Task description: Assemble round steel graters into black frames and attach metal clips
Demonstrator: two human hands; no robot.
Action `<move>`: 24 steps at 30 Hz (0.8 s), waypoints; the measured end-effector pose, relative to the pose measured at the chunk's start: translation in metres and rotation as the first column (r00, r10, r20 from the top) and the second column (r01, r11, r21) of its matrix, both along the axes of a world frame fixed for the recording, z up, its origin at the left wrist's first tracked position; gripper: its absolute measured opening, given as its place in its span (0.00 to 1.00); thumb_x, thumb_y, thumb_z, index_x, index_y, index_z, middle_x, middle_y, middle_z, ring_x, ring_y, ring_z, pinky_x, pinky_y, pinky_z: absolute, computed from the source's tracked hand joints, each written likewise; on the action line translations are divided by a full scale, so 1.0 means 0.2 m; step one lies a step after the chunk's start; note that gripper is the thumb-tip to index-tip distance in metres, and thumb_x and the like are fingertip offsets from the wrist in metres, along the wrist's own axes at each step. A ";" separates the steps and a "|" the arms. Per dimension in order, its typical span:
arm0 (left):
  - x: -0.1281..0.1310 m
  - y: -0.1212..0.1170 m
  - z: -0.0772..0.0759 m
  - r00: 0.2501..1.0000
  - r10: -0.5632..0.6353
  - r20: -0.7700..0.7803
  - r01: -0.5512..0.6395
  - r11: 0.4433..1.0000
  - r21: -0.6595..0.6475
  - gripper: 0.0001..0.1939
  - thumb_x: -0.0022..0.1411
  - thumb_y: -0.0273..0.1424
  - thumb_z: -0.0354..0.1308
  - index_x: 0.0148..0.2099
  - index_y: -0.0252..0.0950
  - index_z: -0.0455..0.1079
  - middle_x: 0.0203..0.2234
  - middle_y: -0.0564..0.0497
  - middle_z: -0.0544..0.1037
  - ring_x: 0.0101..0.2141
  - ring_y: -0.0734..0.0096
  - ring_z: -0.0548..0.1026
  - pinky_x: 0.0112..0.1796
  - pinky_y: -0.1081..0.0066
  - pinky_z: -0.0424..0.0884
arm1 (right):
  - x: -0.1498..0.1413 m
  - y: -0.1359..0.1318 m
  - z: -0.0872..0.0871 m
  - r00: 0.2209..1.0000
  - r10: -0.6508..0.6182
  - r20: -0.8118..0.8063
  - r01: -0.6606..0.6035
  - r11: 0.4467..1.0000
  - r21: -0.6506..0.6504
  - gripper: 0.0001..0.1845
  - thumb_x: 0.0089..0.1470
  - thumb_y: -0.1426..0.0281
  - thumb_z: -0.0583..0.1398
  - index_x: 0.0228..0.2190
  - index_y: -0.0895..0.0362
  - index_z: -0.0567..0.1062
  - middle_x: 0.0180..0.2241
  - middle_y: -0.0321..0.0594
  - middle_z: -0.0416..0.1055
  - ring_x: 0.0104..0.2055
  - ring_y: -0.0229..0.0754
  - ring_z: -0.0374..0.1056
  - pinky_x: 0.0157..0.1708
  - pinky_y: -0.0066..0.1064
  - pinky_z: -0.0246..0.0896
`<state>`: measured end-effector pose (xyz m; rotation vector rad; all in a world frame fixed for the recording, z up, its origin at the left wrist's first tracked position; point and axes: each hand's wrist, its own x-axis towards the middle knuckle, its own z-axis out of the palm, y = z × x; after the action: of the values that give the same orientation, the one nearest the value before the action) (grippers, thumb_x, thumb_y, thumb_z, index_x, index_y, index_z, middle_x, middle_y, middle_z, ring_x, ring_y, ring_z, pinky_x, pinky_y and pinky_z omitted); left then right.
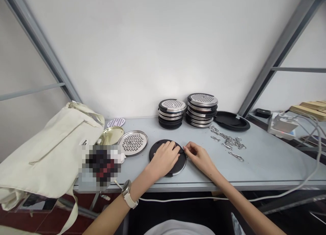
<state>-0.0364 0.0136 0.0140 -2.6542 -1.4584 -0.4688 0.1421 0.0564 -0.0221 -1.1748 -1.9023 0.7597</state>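
Note:
A flat round disc [157, 147], black on top with a strip of silvery metal edge showing at its lower right, lies near the front of the table. My left hand [165, 157] rests across it, fingers bent over the upper right part and closed on its black rim. At the disc's right edge my right hand [196, 153] is closed in a pinch on the black rim; its fingertips partly hide what they grip. To the left lies a silvery round plate with many small holes [133, 142], beside a plain gold-coloured round lid [112, 136].
Two stacks of black-rimmed metal discs, a shorter stack [171, 114] and a taller stack [202, 110], stand at the back. Small metal clips [231, 140] lie scattered near a black round tray [232, 121]. A cream bag [51, 153] covers the left end; a white cable [312, 170] crosses the right.

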 end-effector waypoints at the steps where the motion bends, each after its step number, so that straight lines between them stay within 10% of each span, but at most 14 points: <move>1: 0.00 0.01 0.00 1.000 -0.003 0.002 0.003 1.000 0.001 0.10 0.68 0.30 0.44 0.44 0.36 0.65 0.39 0.46 0.69 0.42 0.61 0.68 0.43 0.62 0.66 | -0.01 0.00 0.00 0.999 -0.002 0.032 0.002 1.000 0.012 0.15 0.57 0.62 0.53 0.23 0.56 0.66 0.20 0.32 0.63 0.23 0.36 0.59 0.25 0.27 0.55; 11: -0.03 -0.03 0.00 0.976 -0.002 0.219 0.025 0.994 -0.103 0.07 0.67 0.27 0.45 0.42 0.36 0.64 0.38 0.49 0.69 0.42 0.65 0.68 0.44 0.65 0.67 | -0.01 -0.01 0.02 0.973 0.112 0.203 -0.120 0.993 0.023 0.17 0.60 0.64 0.49 0.21 0.55 0.58 0.18 0.29 0.56 0.22 0.34 0.52 0.23 0.26 0.48; 24: -0.03 0.04 0.02 0.995 0.024 0.096 -0.012 0.992 -0.128 0.06 0.64 0.34 0.50 0.39 0.37 0.63 0.35 0.48 0.69 0.36 0.63 0.70 0.36 0.66 0.66 | -0.04 0.01 0.02 0.943 0.147 0.298 -0.182 0.979 0.093 0.18 0.63 0.67 0.47 0.21 0.54 0.59 0.19 0.32 0.62 0.22 0.36 0.57 0.25 0.28 0.49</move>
<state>-0.0416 0.0210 0.0187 -2.7485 -1.5894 -0.5278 0.1342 0.0578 -0.0175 -1.1100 -2.2794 0.5744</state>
